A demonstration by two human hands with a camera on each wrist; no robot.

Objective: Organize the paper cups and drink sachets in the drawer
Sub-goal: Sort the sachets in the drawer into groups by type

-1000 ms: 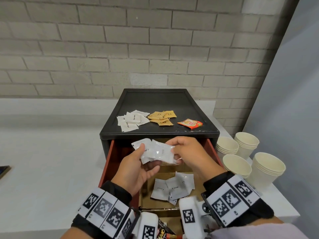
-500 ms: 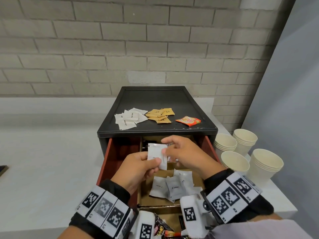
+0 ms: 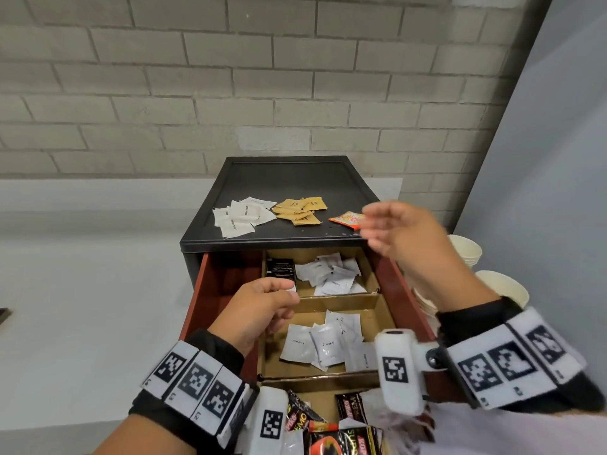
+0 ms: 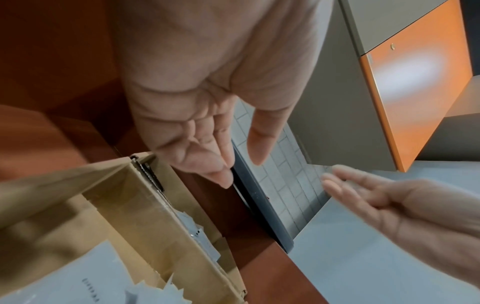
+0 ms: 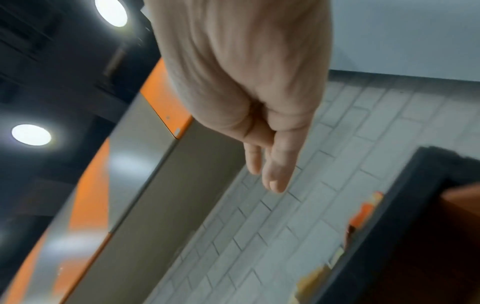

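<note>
Three cardboard compartments sit in the open red drawer (image 3: 226, 284). Far one holds a loose heap of white sachets (image 3: 331, 272) with a black sachet (image 3: 280, 271) at its 9 o'clock side. Middle one holds larger white creamer sachets (image 3: 323, 343), overlapping, flat. Nearest one, at 6 o'clock, holds dark coffee sachets (image 3: 348, 438), partly cut off by the frame edge.

On the black cabinet top (image 3: 285, 178): white sachet pile (image 3: 241, 216), brown sachet pile (image 3: 300, 208) at its 3 o'clock, orange sachet (image 3: 345, 220) further toward 3 o'clock. All three apart from each other, none in the drawer.

Paper cups (image 3: 468, 251) stand on the white counter (image 3: 82, 290) at 3 o'clock of the cabinet, mostly hidden behind my right forearm; count unclear.

My left hand (image 3: 259, 310) hovers over the drawer's left side, by the divider between far and middle compartments. Fingers loosely curled, thumb apart, nothing in it; the left wrist view shows a bare palm (image 4: 207, 123).

My right hand (image 3: 397, 234) is raised at the cabinet's front right corner, just beside the orange sachet, motion-blurred. Fingers relaxed and nearly straight, holding nothing; same in the right wrist view (image 5: 259, 133).

Grey brick wall (image 3: 230, 93) at 12 o'clock behind the cabinet.
</note>
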